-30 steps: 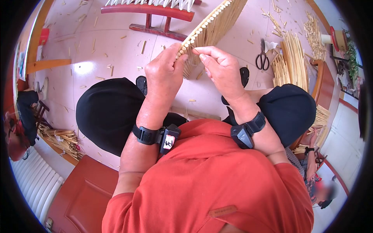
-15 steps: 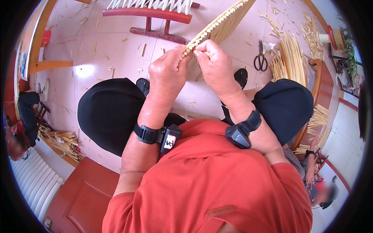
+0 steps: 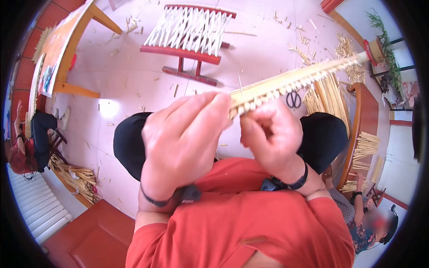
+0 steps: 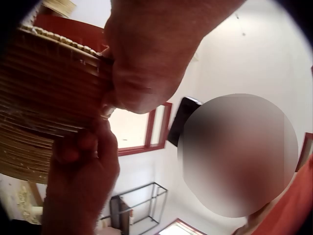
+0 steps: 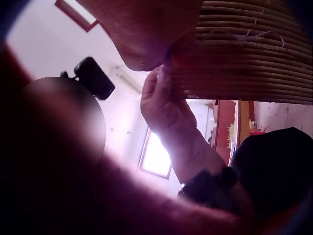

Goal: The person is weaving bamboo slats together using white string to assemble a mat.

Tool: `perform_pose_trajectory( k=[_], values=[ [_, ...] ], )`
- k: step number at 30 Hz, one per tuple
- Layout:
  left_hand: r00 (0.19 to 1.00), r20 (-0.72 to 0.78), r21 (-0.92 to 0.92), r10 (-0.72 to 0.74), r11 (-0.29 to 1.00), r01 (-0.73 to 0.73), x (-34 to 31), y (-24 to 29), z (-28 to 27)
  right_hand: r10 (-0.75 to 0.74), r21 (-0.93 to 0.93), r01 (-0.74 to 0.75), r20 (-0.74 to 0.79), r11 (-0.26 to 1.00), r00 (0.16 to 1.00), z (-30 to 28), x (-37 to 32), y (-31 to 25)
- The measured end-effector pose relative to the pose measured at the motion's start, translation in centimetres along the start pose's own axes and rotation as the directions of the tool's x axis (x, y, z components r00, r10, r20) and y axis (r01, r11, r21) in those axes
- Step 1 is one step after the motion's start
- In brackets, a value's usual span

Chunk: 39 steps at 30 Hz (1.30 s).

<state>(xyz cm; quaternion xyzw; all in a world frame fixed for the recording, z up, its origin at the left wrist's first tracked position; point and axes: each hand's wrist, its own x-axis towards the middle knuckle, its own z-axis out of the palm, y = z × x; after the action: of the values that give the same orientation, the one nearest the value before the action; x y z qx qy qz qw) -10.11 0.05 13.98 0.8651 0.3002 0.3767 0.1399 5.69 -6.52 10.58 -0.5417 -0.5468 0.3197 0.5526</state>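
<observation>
A flat mat of thin straw-coloured stalks (image 3: 297, 77), laid side by side, slants up to the right in the head view, cut ends along its near edge. My left hand (image 3: 187, 134) grips its near end, fingers over the top. A thin needle (image 3: 240, 84) stands up through the mat close to those fingers. Below the edge, my right hand (image 3: 275, 134) is curled, thumb and forefinger pinching at the needle's lower end. In the right wrist view a loose white thread (image 5: 266, 38) lies across the stalks (image 5: 244, 63). Both hands meet at the mat (image 4: 44, 98) in the left wrist view.
A red folding stool (image 3: 181, 56) with white webbing stands ahead. Black-handled scissors (image 3: 293, 99) and a stalk bundle (image 3: 330, 100) lie on the right, a wooden table (image 3: 67, 53) stands left. Offcuts litter the floor. One person (image 3: 27, 154) sits left, another (image 3: 364, 230) right.
Both hands and the mat have risen toward the head camera, and the mat has swung flatter to the right. The needle now shows upright through it. More of the stool is in view.
</observation>
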Motion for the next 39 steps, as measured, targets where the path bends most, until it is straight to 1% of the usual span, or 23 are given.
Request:
perform_pose_trajectory(
  k=[2, 4, 7, 8, 9, 10, 11, 12, 13, 15, 17, 21, 22, 23, 24, 25, 26, 27, 28, 29, 31, 32, 39],
  values=[
    [0.992, -0.068, 0.094, 0.108, 0.990, -0.102, 0.2, 2.1, -2.9, -0.264, -0.057, 0.270, 0.095, 0.961, 0.960, -0.4, 0.1, -2.4],
    [0.941, -0.196, 0.192, 0.275, 0.952, -0.239, -0.1, 3.5, -4.6, -0.546, 0.029, 0.547, 0.109, 0.837, 0.830, -0.1, 0.7, -3.4],
    [0.855, -0.268, 0.367, 0.444, 0.867, -0.336, -0.3, 4.0, -5.4, -0.613, 0.022, 0.613, 0.068, 0.790, 0.787, 0.5, 0.4, -4.1],
    [0.870, -0.280, 0.386, 0.406, 0.877, -0.285, -0.4, 4.1, -5.0, -0.634, -0.057, 0.638, 0.078, 0.768, 0.770, 0.5, 0.5, -3.2],
    [0.898, -0.220, 0.406, 0.380, 0.873, -0.270, -0.5, 3.7, -5.0, -0.522, -0.223, 0.543, 0.150, 0.810, 0.840, 0.1, -0.3, -2.7],
    [0.892, -0.244, 0.419, 0.381, 0.871, -0.257, -0.9, 2.1, -3.5, -0.414, -0.252, 0.420, 0.081, 0.872, 0.907, 1.4, -0.5, -1.6],
    [0.887, -0.218, 0.426, 0.408, 0.857, -0.290, -1.1, -0.1, -2.0, -0.049, 0.150, 0.053, -0.027, 0.987, 0.998, 2.2, 0.0, -0.7],
    [0.890, -0.228, 0.400, 0.395, 0.871, -0.284, -1.8, -2.3, 0.3, 0.121, 0.326, -0.116, 0.006, 0.938, 0.993, 2.9, 0.7, 1.9],
    [0.897, -0.258, 0.359, 0.359, 0.898, -0.256, -2.8, -4.7, 3.1, 0.169, 0.524, -0.173, 0.056, 0.834, 0.984, 3.7, 1.2, 5.6],
    [0.944, -0.251, 0.270, 0.216, 0.952, -0.146, -5.3, -8.0, 8.0, 0.247, 0.586, -0.263, 0.108, 0.767, 0.963, 5.1, 1.3, 12.7],
    [0.969, -0.217, 0.202, 0.117, 0.977, -0.073, -7.8, -9.9, 11.2, 0.346, 0.741, -0.385, 0.217, 0.551, 0.913, 6.3, 0.5, 18.0],
    [0.996, -0.076, 0.216, -0.046, 0.974, 0.061, -10.1, -9.7, 11.8, 0.412, 0.669, -0.531, 0.348, 0.520, 0.842, 6.6, -0.5, 22.6],
    [0.945, -0.240, 0.055, -0.224, 0.968, 0.243, -10.3, -9.5, 11.8, 0.417, 0.601, -0.584, 0.410, 0.546, 0.811, 6.5, -0.4, 22.6],
    [0.837, -0.367, -0.128, -0.407, 0.913, 0.388, -10.6, -9.5, 12.0, 0.421, 0.529, -0.628, 0.468, 0.570, 0.777, 6.5, -0.3, 22.7],
    [0.698, -0.304, -0.209, -0.648, 0.760, 0.615, -10.9, -10.1, 12.0, 0.410, 0.516, -0.634, 0.489, 0.576, 0.770, 6.7, -0.2, 22.8],
    [0.694, -0.294, -0.203, -0.657, 0.753, 0.626, -11.3, -10.3, 12.0, 0.420, 0.517, -0.645, 0.493, 0.564, 0.762, 6.7, -0.2, 22.9],
    [0.443, -0.046, -0.604, -0.895, 0.378, 0.702, -11.5, -10.5, 11.8, 0.412, 0.481, -0.639, 0.499, 0.600, 0.762, 6.7, -0.1, 23.0],
    [0.212, 0.309, -0.796, -0.927, -0.130, 0.591, -11.1, -10.4, 11.3, 0.403, 0.445, -0.631, 0.506, 0.636, 0.763, 6.8, 0.0, 23.1],
    [0.271, 0.475, -0.795, -0.837, -0.276, 0.541, -10.9, -10.3, 10.8, 0.386, 0.427, -0.622, 0.518, 0.657, 0.763, 6.9, 0.2, 23.3],
    [0.262, 0.479, -0.788, -0.838, -0.279, 0.549, -10.6, -10.0, 10.9, 0.391, 0.432, -0.627, 0.518, 0.648, 0.761, 6.9, 0.2, 23.4],
    [0.344, 0.401, -0.725, -0.849, -0.065, 0.686, -9.6, -9.3, 11.3, 0.358, 0.466, -0.612, 0.525, 0.639, 0.772, 7.1, 0.7, 22.9],
    [0.383, 0.368, -0.749, -0.847, -0.025, 0.662, -8.8, -8.9, 11.2, 0.331, 0.462, -0.601, 0.541, 0.652, 0.774, 7.0, 0.9, 22.8],
    [0.400, 0.352, -0.793, -0.847, -0.043, 0.607, -8.5, -9.4, 11.4, 0.261, 0.568, -0.615, 0.583, 0.547, 0.770, 6.9, 1.5, 22.8]
  ],
)
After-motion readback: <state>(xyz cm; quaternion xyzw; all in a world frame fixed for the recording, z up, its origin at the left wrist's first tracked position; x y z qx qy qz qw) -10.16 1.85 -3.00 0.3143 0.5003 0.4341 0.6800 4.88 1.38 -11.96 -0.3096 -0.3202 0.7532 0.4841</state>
